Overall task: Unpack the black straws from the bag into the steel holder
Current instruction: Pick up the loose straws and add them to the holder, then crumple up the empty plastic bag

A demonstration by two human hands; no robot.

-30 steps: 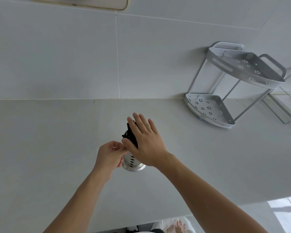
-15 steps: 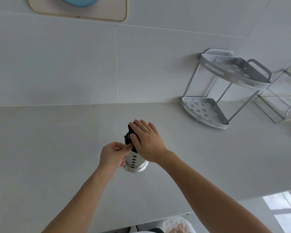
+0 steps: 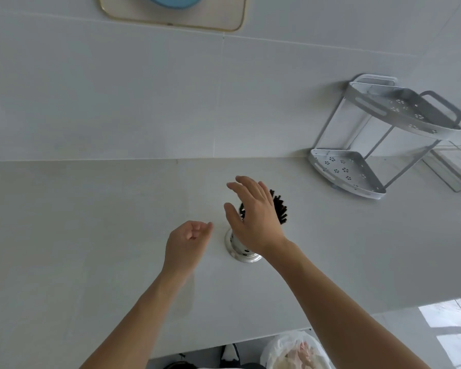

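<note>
The steel holder [image 3: 237,249] stands on the pale counter [image 3: 91,235], its perforated wall and round base showing below my right hand. Several black straws [image 3: 280,207] stand in it and fan out to the right. My right hand [image 3: 253,217] hovers over the holder with spread fingers, hiding most of the straws and holding nothing. My left hand [image 3: 188,239] is just left of the holder, apart from it, fingers loosely curled and empty. No bag of straws is in view.
A grey two-tier corner rack [image 3: 378,145] stands at the back right against the tiled wall, with a wire rack [image 3: 453,166] beside it. A bin lined with a plastic bag [image 3: 296,350] sits below the counter's front edge. A framed panel [image 3: 171,14] hangs on the wall.
Both hands have let go: the right hand lifted and spread off the straws, which now fan out, and the left hand drew back from the holder.
</note>
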